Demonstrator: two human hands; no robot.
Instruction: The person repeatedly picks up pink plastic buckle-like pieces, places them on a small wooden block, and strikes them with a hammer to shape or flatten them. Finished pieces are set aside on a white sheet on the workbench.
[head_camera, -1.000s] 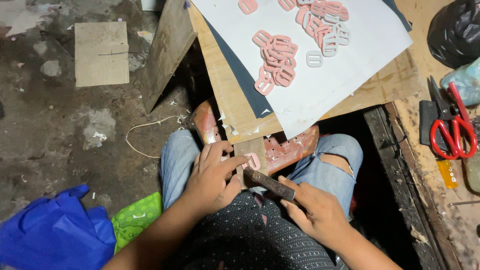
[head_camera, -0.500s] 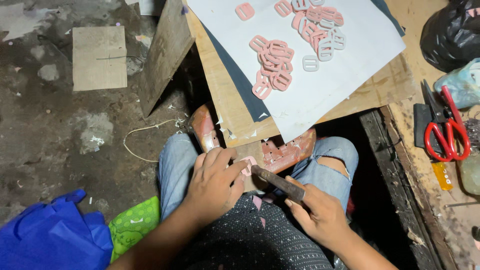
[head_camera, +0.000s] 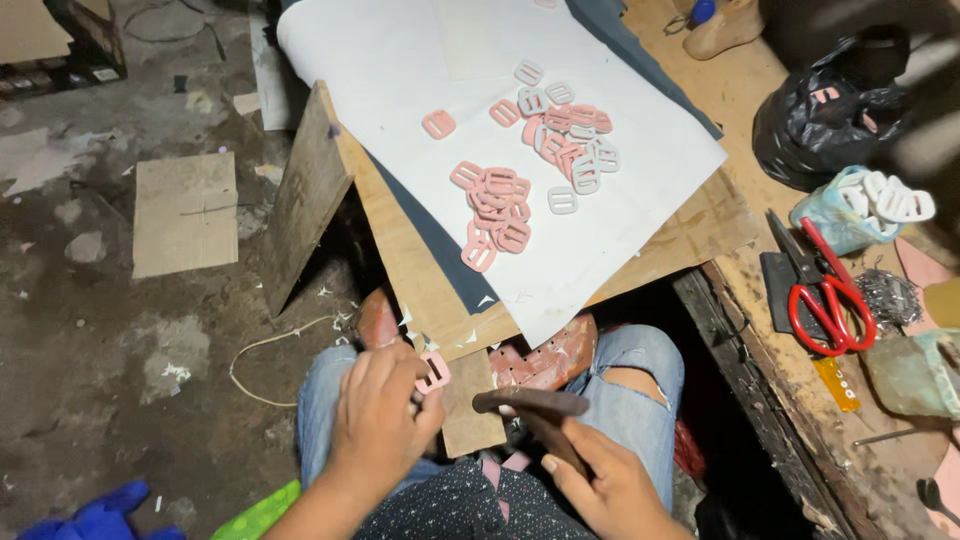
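My left hand (head_camera: 378, 425) pinches a small pink buckle (head_camera: 434, 371) against a little wooden block (head_camera: 470, 410) resting on my lap. Just right of it, my right hand (head_camera: 605, 490) grips the handle of a dark hammer (head_camera: 535, 412), whose head hovers over the block. A pile of pink and white buckles (head_camera: 520, 165) lies spread on a white paper sheet (head_camera: 400, 60) over a slanted board ahead of me. A reddish-brown worn piece (head_camera: 550, 360) sits under the board's edge by my knees.
Red-handled scissors (head_camera: 830, 295) lie on the wooden bench at right, beside a black plastic bag (head_camera: 830, 115) and a pale bag of white buckles (head_camera: 870, 205). A cardboard square (head_camera: 185, 212) and a cord (head_camera: 265, 350) lie on the concrete floor at left. Blue cloth (head_camera: 100, 515) sits bottom left.
The view tilted up, showing more of the paper and bench. The hammer head has lifted and swung over the block; my left hand still holds the buckle.
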